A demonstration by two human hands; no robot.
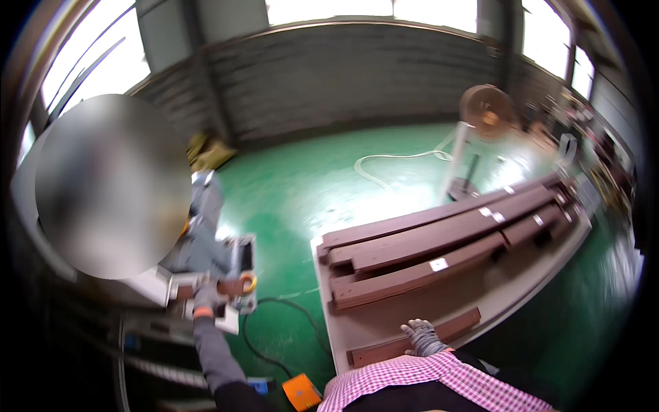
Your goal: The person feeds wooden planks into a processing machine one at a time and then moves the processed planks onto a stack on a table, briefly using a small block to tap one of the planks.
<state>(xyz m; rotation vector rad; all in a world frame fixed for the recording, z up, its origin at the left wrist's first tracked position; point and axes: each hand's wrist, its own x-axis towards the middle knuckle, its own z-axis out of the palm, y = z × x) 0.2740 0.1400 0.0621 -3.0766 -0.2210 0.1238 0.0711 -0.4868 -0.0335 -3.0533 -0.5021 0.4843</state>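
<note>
At the left, my left hand point(208, 296), in a grey glove with an orange cuff, is closed around a short brown bar point(230, 287) that shows on both sides of it. The bar lies over a light grey machine table; a yellow-orange ring point(248, 282) is by its right end. My right hand point(423, 338), in a grey striped glove, has its fingers spread over a brown board point(384, 351) on the near edge of a pale work table point(412, 312). Whether its palm presses on the board, I cannot tell.
Long brown beams point(439, 237) with white labels are stacked on the work table. A grey machine point(208, 226) stands at left, partly behind a blurred patch. Near my legs are an orange box-like unit point(302, 393) and a black cable point(255, 347). A fan point(489, 113) stands beyond.
</note>
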